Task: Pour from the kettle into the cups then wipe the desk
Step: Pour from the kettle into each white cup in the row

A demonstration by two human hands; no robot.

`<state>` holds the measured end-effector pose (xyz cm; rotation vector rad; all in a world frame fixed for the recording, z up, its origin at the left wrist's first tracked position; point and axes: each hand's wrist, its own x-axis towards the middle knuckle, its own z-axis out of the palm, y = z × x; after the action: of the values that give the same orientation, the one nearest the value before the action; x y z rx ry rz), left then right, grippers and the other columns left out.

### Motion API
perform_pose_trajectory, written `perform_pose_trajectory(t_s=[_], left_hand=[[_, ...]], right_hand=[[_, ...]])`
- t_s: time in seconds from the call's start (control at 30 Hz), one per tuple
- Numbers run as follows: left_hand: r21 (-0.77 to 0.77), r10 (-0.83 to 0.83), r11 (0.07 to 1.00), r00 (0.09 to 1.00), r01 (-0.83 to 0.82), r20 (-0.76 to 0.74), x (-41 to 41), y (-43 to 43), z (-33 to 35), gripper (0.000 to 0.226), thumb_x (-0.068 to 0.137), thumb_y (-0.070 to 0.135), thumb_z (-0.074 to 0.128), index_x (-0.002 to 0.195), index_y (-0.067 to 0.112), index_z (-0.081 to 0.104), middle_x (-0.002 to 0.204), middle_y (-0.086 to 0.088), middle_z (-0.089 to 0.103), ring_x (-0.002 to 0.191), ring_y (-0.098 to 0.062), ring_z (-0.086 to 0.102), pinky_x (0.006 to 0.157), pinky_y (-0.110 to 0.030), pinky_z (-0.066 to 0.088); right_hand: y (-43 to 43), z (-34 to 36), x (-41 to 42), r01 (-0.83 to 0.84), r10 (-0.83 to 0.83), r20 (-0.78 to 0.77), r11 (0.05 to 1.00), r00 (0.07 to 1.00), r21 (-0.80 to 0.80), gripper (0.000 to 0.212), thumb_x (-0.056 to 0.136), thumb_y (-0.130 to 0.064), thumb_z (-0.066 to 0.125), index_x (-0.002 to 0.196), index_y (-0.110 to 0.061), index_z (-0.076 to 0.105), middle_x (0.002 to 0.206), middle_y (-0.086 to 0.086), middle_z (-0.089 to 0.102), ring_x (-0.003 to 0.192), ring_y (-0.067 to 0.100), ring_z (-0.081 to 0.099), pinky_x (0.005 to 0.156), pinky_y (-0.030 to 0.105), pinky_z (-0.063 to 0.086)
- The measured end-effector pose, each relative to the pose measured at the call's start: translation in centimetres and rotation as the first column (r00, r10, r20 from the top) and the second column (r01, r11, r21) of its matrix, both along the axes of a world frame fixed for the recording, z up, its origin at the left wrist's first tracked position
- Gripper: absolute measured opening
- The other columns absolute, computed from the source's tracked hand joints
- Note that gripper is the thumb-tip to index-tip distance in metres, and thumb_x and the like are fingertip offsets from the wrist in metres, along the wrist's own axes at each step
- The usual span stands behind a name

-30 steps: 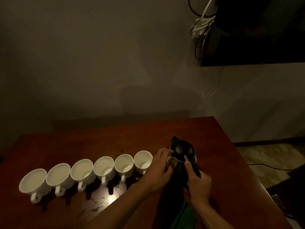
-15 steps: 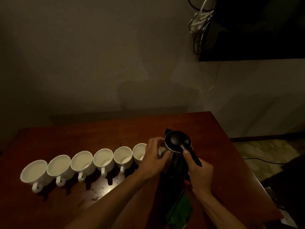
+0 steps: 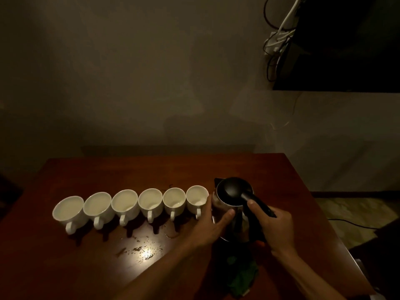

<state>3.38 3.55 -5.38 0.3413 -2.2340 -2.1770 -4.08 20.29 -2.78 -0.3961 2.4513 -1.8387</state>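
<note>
Surface: dark red-brown desk (image 3: 216,167), dimly lit, set against a plain grey wall (image 3: 151,72). Bright glare and scattered droplets (image 3: 147,252) at 6 o'clock from the cups. Green cloth (image 3: 242,280) at the near edge, at 6 o'clock from the kettle. Dark screen (image 3: 346,50) with a cable bundle (image 3: 277,44) on the wall at 1 o'clock. Floor cable (image 3: 350,224) at 3 o'clock, off the desk.

Cups (image 3: 127,204): six, white, in a row across the desk, handles toward the viewer. Rightmost cup just beside the kettle, at its 9 o'clock.

Change since the earlier frames: kettle (image 3: 234,204) shifted toward 11 o'clock, closer to the last cup; now upright on the desk, lid shut, spout at 11 o'clock. Left hand lowered from the lid rim to the steel body.

Hand pose: left hand (image 3: 213,224) wrapped on the kettle body from 9 o'clock, thumb pressed on the front wall, fingers behind and hidden. Right hand (image 3: 272,226) closed around the black handle at 4 o'clock, thumb along its top. Both forearms entering from 6 o'clock.
</note>
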Motion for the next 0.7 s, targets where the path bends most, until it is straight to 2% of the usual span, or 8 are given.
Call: perform_pose_trajectory(t_s=[0.07, 0.17, 0.33, 0.4, 0.5, 0.7], left_hand=[[0.017, 0.011, 1.0, 1.0, -0.01, -0.012, 0.1, 0.2, -0.5, 0.076, 0.093, 0.04, 0.063, 0.15, 0.038, 0.013, 0.142, 0.022, 0.033, 0.135, -0.002, 0.033, 0.088, -0.002, 0.043], [0.06, 0.074, 0.995, 0.997, -0.074, -0.004, 0.0, 0.6, -1.9, 0.091, 0.087, 0.043, 0.068, 0.156, 0.032, 0.01, 0.149, 0.018, 0.035, 0.141, -0.007, 0.034, 0.087, -0.002, 0.044], [0.152, 0.121, 0.98, 0.991, -0.128, 0.053, -0.6, 1.0, -3.5, 0.092, 0.088, 0.043, 0.073, 0.156, 0.038, 0.012, 0.149, 0.019, 0.04, 0.136, -0.003, 0.042, 0.098, -0.015, 0.047], [0.196, 0.14, 0.969, 0.987, -0.152, 0.075, -0.8, 1.1, -3.6, 0.093, 0.087, 0.045, 0.073, 0.157, 0.039, 0.011, 0.149, 0.017, 0.04, 0.139, -0.009, 0.041, 0.105, -0.025, 0.045], [0.225, 0.149, 0.959, 0.981, -0.174, 0.123, -1.1, 1.3, -3.6, 0.098, 0.083, 0.051, 0.073, 0.157, 0.04, 0.01, 0.154, 0.009, 0.039, 0.143, -0.019, 0.039, 0.113, -0.04, 0.042], [0.263, 0.148, 0.948, 0.979, -0.181, 0.14, -1.4, 1.6, -3.7, 0.09, 0.084, 0.048, 0.072, 0.153, 0.042, 0.015, 0.139, 0.018, 0.045, 0.135, -0.014, 0.044, 0.114, -0.043, 0.041]], right_hand=[[-0.2, -0.2, -0.1, -0.018, 0.018, 0.003, 1.0, 1.0, 0.017, 0.043, 0.086, -0.021, 0.075, 0.049, -0.013, 0.056, 0.04, -0.008, 0.053, 0.036, 0.003, 0.052, 0.038, 0.012, 0.036], [-0.5, -0.6, -0.5, -0.046, 0.045, 0.027, 0.998, 0.999, 0.031, 0.042, 0.085, -0.022, 0.076, 0.05, -0.011, 0.056, 0.042, -0.006, 0.054, 0.037, 0.004, 0.052, 0.04, 0.014, 0.039], [-1.0, -1.0, -1.3, -0.047, 0.045, 0.031, 0.997, 0.998, 0.069, 0.045, 0.083, -0.02, 0.078, 0.047, -0.014, 0.052, 0.039, -0.006, 0.051, 0.035, 0.004, 0.048, 0.038, 0.015, 0.037], [-1.1, -1.0, -1.7, -0.055, 0.053, 0.022, 0.994, 0.998, 0.095, 0.046, 0.082, -0.024, 0.08, 0.046, -0.015, 0.052, 0.039, -0.006, 0.049, 0.035, 0.004, 0.046, 0.039, 0.016, 0.036], [-1.2, -0.9, -2.1, -0.064, 0.061, 0.026, 0.989, 0.998, 0.13, 0.045, 0.08, -0.03, 0.08, 0.047, -0.014, 0.055, 0.041, -0.003, 0.052, 0.037, 0.008, 0.049, 0.043, 0.027, 0.04], [-1.3, -0.5, -2.6, -0.065, 0.063, 0.016, 0.979, 0.998, 0.193, 0.043, 0.077, -0.035, 0.082, 0.048, -0.012, 0.06, 0.044, 0.0, 0.057, 0.038, 0.015, 0.054, 0.044, 0.03, 0.042]])
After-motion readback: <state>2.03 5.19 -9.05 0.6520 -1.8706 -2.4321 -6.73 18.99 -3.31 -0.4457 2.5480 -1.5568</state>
